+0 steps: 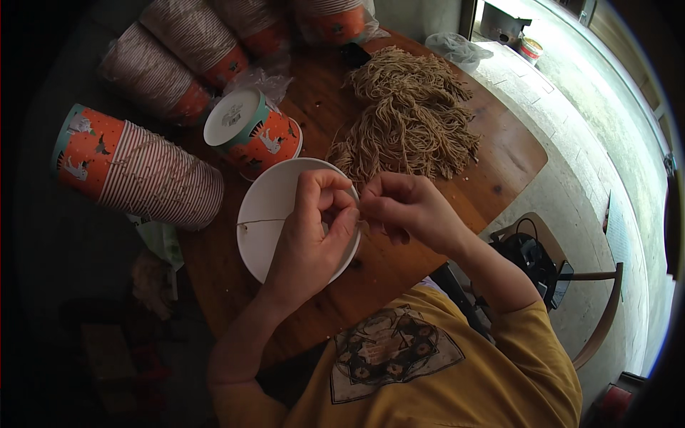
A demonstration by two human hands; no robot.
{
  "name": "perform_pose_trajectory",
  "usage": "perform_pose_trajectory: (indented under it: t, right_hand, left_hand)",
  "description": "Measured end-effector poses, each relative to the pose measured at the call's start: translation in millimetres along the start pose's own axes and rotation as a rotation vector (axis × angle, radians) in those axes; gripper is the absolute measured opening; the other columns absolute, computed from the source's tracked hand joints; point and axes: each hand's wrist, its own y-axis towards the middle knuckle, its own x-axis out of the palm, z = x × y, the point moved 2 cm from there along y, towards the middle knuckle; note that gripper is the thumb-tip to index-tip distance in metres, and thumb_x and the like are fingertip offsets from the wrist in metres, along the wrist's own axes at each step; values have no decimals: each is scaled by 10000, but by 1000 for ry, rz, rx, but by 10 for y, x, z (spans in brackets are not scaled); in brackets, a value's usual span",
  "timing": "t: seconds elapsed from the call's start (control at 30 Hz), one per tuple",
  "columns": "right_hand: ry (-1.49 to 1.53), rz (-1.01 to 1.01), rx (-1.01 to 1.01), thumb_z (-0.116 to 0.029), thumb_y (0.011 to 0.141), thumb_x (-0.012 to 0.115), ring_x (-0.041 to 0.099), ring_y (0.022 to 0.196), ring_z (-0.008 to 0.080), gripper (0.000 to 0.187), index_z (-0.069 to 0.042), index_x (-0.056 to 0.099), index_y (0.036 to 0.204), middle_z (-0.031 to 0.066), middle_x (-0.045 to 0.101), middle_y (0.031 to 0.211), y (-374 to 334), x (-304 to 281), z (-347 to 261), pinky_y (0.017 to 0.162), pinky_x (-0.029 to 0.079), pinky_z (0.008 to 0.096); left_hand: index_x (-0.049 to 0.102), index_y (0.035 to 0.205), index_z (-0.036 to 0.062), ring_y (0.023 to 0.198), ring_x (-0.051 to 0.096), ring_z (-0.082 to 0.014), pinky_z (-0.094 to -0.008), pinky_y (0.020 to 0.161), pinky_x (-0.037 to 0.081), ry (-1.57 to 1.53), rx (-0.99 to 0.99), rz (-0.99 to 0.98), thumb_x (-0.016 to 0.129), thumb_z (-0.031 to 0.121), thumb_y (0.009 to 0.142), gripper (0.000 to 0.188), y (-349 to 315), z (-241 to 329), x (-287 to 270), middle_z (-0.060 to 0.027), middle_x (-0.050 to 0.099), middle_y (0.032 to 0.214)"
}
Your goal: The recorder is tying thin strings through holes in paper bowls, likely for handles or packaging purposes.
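Observation:
In front of me a white paper tub point(260, 196) stands with its open mouth facing up. A thin tan string point(267, 220) passes through a hole near the tub's left rim and stretches across the mouth toward my hands. Over the tub's right part my left hand point(317, 225) is closed, its thumb and fingers pinching the string. Right beside it, at the tub's right rim, my right hand point(410, 210) also pinches the string between thumb and fingers. A short bit of string shows between the two hands; the fingers hide the rest.
A heap of tan strings point(414, 114) lies at the table's point(510, 153) far right. An upside-down orange tub point(260, 139) stands behind the white one. To the left leans a stack of strung tubs point(157, 175); several plastic-wrapped stacks point(200, 43) line the back. A chair point(599, 314) stands right.

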Motion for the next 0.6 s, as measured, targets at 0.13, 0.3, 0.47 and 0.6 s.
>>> perform_pose_trajectory:
  t: [0.13,0.3,0.47,0.6]
  right_hand:
    - [323,-89,225,-267,916,556,528,508,29,196,-81,611,940,-8,613,694,23,-48,101,462,405,171]
    - [256,-27,97,-220,922,550,526,514,36,161,-62,576,939,4,602,688,-44,22,45,458,398,163]
    - [2,36,-159,-200,911,569,553,570,39,162,-48,550,963,7,613,730,-80,81,69,491,422,160]
    - [131,23,36,-224,907,572,515,534,30,166,-59,572,923,-13,597,688,-64,42,20,469,388,164]
  left_hand:
    - [392,1148,26,802,533,-81,-247,743,445,-34,-32,-19,528,3,911,274,9,-24,-7,-31,551,859]
    - [394,1146,31,801,529,-76,-244,743,444,-98,-62,-13,533,9,910,275,6,-70,-26,-24,553,867]
    - [410,1139,29,819,543,-77,-240,746,451,-176,-137,-13,545,9,903,273,9,-37,7,-27,560,884]
    - [443,1119,15,852,571,-95,-262,742,470,-18,-82,-32,550,14,906,239,-9,-10,-4,-45,575,897]
